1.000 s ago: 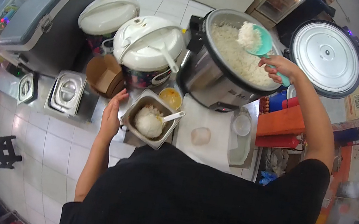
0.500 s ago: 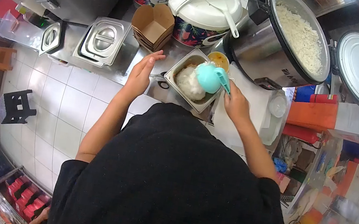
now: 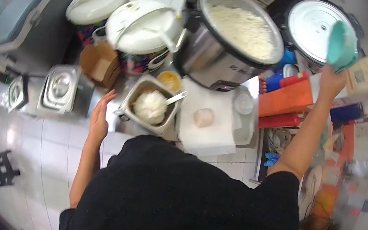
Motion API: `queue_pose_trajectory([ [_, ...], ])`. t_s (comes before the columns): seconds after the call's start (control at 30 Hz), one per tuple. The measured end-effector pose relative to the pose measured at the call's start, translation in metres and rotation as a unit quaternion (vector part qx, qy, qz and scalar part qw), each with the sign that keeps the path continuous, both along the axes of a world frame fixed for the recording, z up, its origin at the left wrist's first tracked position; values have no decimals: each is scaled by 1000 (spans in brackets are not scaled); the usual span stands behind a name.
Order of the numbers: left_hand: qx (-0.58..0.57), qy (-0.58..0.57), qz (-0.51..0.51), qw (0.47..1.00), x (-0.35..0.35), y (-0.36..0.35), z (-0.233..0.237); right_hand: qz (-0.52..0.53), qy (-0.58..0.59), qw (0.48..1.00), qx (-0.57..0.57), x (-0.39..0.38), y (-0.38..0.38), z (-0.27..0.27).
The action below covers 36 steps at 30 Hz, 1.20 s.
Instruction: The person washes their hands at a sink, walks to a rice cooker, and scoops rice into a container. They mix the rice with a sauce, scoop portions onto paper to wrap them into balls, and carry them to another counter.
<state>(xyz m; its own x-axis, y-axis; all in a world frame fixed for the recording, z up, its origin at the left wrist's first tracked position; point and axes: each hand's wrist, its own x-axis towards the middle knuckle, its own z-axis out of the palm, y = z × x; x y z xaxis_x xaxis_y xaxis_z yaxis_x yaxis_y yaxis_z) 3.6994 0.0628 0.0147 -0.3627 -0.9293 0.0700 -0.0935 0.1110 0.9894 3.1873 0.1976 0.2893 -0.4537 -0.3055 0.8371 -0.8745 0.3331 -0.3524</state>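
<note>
My right hand (image 3: 332, 81) is raised at the upper right, closed around the handle of a teal scoop (image 3: 340, 46). In this view the scoop overlaps the round cooker lid (image 3: 310, 26). Fingers stretched out, my left hand (image 3: 101, 117) hangs empty by the counter edge, left of a square metal pan (image 3: 135, 90). A mound of white rice (image 3: 151, 106) lies in that pan, with a white spoon handle (image 3: 177, 97) sticking out. Behind it stands a small tub of yellow food (image 3: 169, 81). A pale lump (image 3: 203, 117) rests on white paper (image 3: 209, 141) to the right.
A large steel cooker full of rice (image 3: 245, 32) stands behind the paper. Two white-lidded patterned pots (image 3: 140, 28) and brown paper trays (image 3: 99, 63) are on the left, with a lidded steel container (image 3: 59, 88) beyond. An orange box (image 3: 285, 101) sits at right.
My right hand has carried the scoop from the rice pan up and to the right. The view has turned right. A spoon handle and the pale lump on the paper now show.
</note>
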Motion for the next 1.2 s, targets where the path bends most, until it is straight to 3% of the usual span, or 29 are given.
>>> queue_pose_trajectory([
  [0.07, -4, -3, 1, 1000, -2, 5, 0, -177, 139, 974, 4, -62, 11, 48],
  [0.1, 3, -2, 15, 1000, -4, 8, -1, -183, 143, 973, -4, -101, 19, 59],
  [0.17, 8, 2, 32, 999, -9, 17, -4, -329, 56, 942, 45, -178, 34, 61],
  [0.2, 16, -1, 51, 999, -12, 22, -5, -326, 58, 943, 40, -202, 38, 53],
  [0.27, 22, -1, 76, 997, -18, 25, -6, -128, -132, 982, -41, -229, 35, 38],
  [0.3, 23, -1, 84, 996, -20, 27, -6, -123, -134, 982, -41, -234, 30, 35],
  [0.37, 26, -8, 99, 995, -22, 30, -6, 94, -252, 932, -244, -235, 22, 23],
  [0.47, 39, -11, 132, 990, -25, 35, -6, 115, -252, 941, -197, -192, 12, 42],
  [0.57, 50, -26, 152, 987, -31, 35, -4, 103, -97, 989, -46, -150, -7, 58],
  [0.6, 55, -36, 154, 986, -39, 33, 1, 51, -16, 997, 60, -126, -12, 65],
  [0.67, 13, -15, 136, 991, -55, 30, 14, 67, 95, 988, 100, -67, -29, 57],
  [0.7, 20, -24, 135, 990, -62, 29, 19, 102, 86, 982, 136, -38, -33, 50],
  [0.77, -25, -25, 123, 992, -72, 27, 27, 225, 196, 946, 128, -10, -51, 24],
  [0.83, -31, -28, 118, 992, -72, 27, 28, 258, 244, 913, 200, 14, -61, -1],
  [0.93, -39, -31, 120, 992, -57, 23, 26, 272, 241, 892, 269, 32, -74, -35],
  [1.07, 8, -29, 144, 989, -22, 17, 9, 330, 267, 863, 274, 22, -90, -54],
  [1.2, 31, -50, 96, 994, -8, 5, 6, 124, -11, 932, 340, 31, -108, -19],
])
